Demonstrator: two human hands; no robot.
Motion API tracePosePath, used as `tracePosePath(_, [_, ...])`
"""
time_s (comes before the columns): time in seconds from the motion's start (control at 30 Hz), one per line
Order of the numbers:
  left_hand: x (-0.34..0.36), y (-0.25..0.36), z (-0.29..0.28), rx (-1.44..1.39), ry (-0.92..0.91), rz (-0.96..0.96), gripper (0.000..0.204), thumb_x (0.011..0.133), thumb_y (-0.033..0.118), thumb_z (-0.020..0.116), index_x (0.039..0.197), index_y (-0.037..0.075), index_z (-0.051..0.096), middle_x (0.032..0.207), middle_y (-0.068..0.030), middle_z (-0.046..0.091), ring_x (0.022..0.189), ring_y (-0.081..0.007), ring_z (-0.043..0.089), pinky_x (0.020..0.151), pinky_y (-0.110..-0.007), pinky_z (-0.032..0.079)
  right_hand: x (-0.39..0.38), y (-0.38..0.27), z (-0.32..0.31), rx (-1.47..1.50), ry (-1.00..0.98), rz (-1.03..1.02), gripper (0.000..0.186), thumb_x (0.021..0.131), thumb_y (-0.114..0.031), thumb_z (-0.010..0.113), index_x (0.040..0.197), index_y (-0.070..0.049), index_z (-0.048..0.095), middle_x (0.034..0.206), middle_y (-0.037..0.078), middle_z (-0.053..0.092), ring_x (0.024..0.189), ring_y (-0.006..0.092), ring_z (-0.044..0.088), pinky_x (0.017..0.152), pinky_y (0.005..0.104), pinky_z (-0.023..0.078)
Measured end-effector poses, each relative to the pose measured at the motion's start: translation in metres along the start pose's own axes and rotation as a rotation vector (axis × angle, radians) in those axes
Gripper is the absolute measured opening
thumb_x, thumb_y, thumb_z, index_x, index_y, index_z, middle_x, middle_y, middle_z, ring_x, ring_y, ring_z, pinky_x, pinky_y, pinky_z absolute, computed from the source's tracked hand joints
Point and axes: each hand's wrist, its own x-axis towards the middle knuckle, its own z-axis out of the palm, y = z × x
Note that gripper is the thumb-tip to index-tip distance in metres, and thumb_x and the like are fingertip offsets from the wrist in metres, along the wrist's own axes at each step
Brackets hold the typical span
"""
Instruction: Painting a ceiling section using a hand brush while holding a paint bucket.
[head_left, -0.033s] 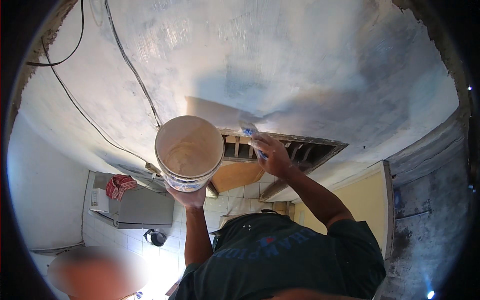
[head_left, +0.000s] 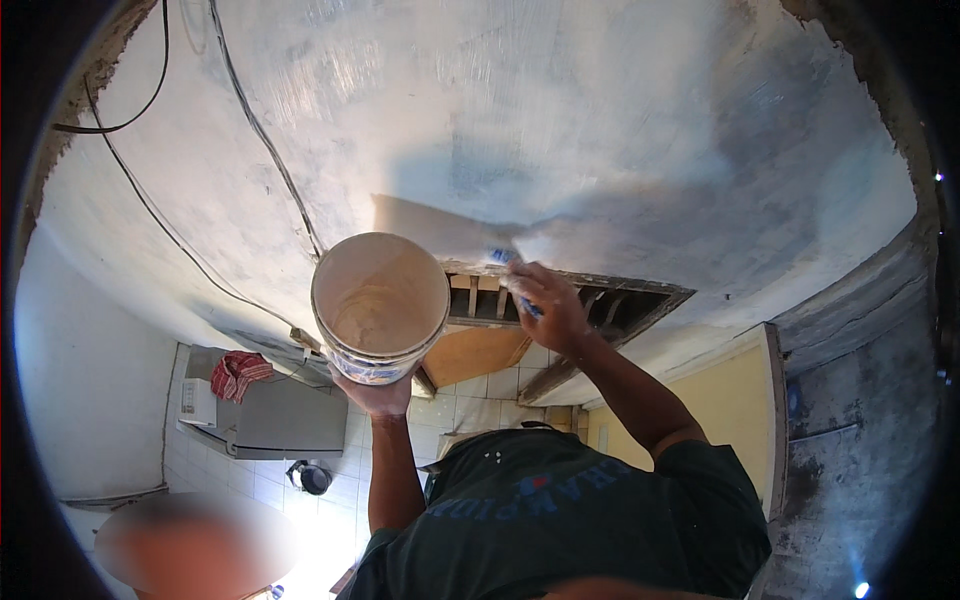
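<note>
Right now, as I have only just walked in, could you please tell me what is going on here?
A person's left hand supports a bucket whose inside is coated with something pale. The right hand grips a blue-handled tool, probably a brush, by the patchy pale wall, just above a slatted opening. Its tip is blurred.

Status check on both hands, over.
Left hand supporting round white plastic bucket. Right hand gripping blue-handled tool at pale wall, contact unclear. Dark thin cables left of bucket, clear of tool.

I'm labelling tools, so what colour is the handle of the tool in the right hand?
The tool handle is blue where visible; the head view shows it best.
</note>
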Motion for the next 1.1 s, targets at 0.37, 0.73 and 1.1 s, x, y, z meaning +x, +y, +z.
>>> tracePosePath(0.37, [0.004,-0.009,0.006,0.632,-0.095,0.354,0.125,0.047,0.015,0.100,0.145,0.001,0.022,0.137,-0.0176,0.048,0.123,-0.0282,0.054,0.106,-0.045,0.045,-0.014,0.000,-0.029,-0.319,0.218,-0.164,0.040,0.074,-0.001,0.073,0.114,-0.005,0.069,0.128,0.019,0.061,0.118,0.0334,0.064,0.093,0.0426,0.057])
tracePosePath(0.73, [-0.001,-0.009,0.017,-0.506,-0.033,-0.423,0.084,0.092,0.073,0.030,0.157,0.019,0.024,0.155,-0.0171,0.032,0.138,-0.0436,0.039,0.098,-0.070,0.044,0.025,-0.010,-0.132,-0.383,0.439,-0.201,0.041,0.076,-0.003,0.072,0.116,-0.006,0.067,0.139,0.016,0.056,0.129,0.0316,0.057,0.098,0.0407,0.056])
tracePosePath(1.1, [-0.013,-0.036,0.016,-0.531,-0.096,-0.600,0.088,0.087,0.077,0.041,0.154,0.021,0.032,0.158,-0.0126,0.030,0.143,-0.0433,0.031,0.103,-0.073,0.034,-0.068,0.034,-0.030,-0.217,-0.201,0.131,0.039,0.077,-0.004,0.075,0.114,-0.010,0.065,0.136,0.011,0.058,0.123,0.0278,0.061,0.091,0.0397,0.058])
